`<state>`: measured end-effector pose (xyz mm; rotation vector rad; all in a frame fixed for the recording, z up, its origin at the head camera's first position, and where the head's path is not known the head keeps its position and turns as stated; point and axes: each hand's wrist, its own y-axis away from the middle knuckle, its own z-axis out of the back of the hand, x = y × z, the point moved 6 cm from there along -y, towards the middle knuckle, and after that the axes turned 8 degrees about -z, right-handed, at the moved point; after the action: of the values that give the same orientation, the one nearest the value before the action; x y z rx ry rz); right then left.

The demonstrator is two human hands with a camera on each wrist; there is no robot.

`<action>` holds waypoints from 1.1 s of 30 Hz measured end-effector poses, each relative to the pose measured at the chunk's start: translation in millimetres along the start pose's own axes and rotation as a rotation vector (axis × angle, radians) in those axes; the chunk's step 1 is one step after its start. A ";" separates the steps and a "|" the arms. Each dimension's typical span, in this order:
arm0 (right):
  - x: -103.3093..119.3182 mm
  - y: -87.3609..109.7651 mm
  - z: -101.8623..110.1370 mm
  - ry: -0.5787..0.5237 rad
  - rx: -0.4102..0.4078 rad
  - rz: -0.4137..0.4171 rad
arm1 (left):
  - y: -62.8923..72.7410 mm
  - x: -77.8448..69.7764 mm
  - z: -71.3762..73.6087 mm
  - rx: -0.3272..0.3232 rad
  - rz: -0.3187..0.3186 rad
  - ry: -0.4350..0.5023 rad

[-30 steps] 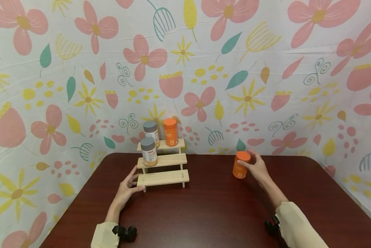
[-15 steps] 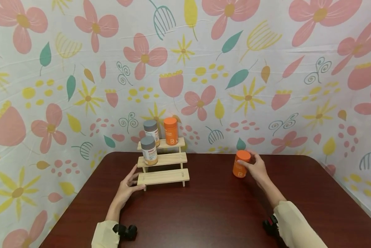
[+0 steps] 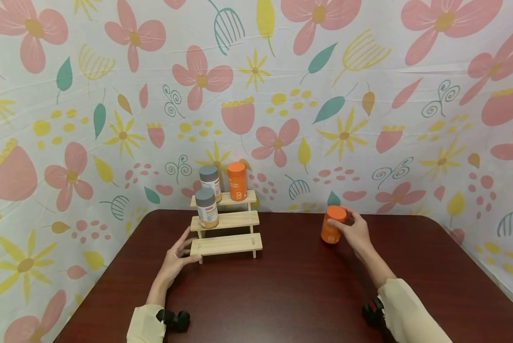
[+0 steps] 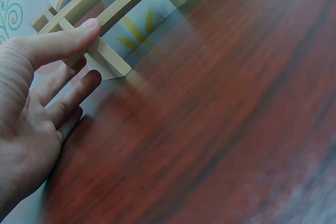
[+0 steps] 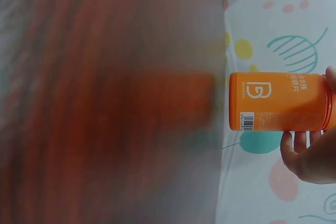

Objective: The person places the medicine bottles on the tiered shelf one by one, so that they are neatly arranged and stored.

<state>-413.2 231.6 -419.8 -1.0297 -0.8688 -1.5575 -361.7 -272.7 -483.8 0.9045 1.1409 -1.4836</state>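
Observation:
In the head view my right hand (image 3: 356,233) grips an orange bottle (image 3: 330,231) by its upper part, thumb at the front. The bottle is upright; in the right wrist view a narrow gap shows between its base and the table's reflection. My left hand (image 3: 175,259) holds the left end of a three-step wooden display stand (image 3: 226,245), thumb against the lowest step and a finger behind it. A grey-capped bottle (image 3: 206,209) stands on the middle step. Another grey-capped bottle (image 3: 210,179) and an orange bottle (image 3: 236,182) stand on the top step.
The dark red-brown table (image 3: 282,295) ends at a flower-patterned cloth (image 3: 282,95) that hangs behind it. A black wrist camera (image 3: 175,321) sits at the left cuff, another black camera (image 3: 373,312) at the right one.
The orange bottle in my right hand has shifted very slightly up and left in the head view. My left hand and the stand stay in place.

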 end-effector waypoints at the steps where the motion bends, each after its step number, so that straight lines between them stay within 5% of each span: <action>1: 2.4 0.5 -0.6 -0.002 0.001 0.004 | 0.0 0.1 -0.1 -0.001 -0.001 0.002; 18: 55.8 8.1 -36.1 -0.101 0.073 0.129 | 0.8 -0.8 -2.0 0.004 0.009 0.014; 33: 123.9 17.9 -103.4 -0.193 0.207 0.211 | -0.5 2.1 -0.1 0.005 0.020 0.013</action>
<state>-427.3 89.4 -342.7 -1.0944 -0.9961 -1.1800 -362.5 -273.2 -485.7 0.9279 1.1346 -1.4673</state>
